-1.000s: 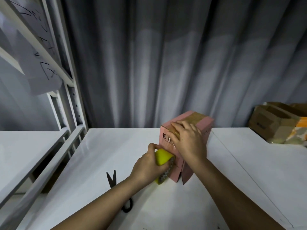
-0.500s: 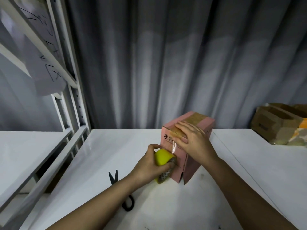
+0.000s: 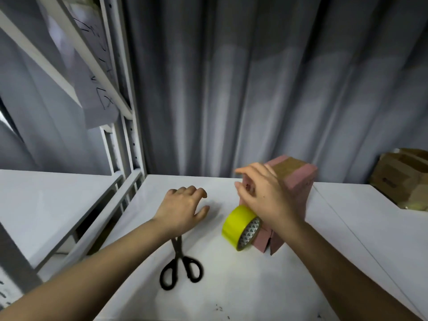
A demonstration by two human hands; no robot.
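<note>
A pink cardboard box [image 3: 298, 188] stands upright on the white table [image 3: 243, 290], with brown tape across its top. A yellow tape roll [image 3: 240, 227] stands on edge against the box's lower left side; no hand holds it. My right hand [image 3: 266, 195] is in front of the box's left face with its fingers spread and loosely bent, and it hides that face. My left hand [image 3: 183, 207] hovers palm down over the table to the left of the roll and holds nothing. Black scissors [image 3: 180, 269] lie below it, their blades partly under my wrist.
A white metal shelf rack [image 3: 126, 144] with hanging paper sheets stands at the left, with a lower white surface [image 3: 46, 200] beside it. Brown cardboard boxes [image 3: 403, 179] sit at the far right. A grey curtain [image 3: 254, 89] closes off the back.
My left hand has let go of the yellow tape roll and moved left, over the scissors. My right hand has lifted from the box's top edge to its left face.
</note>
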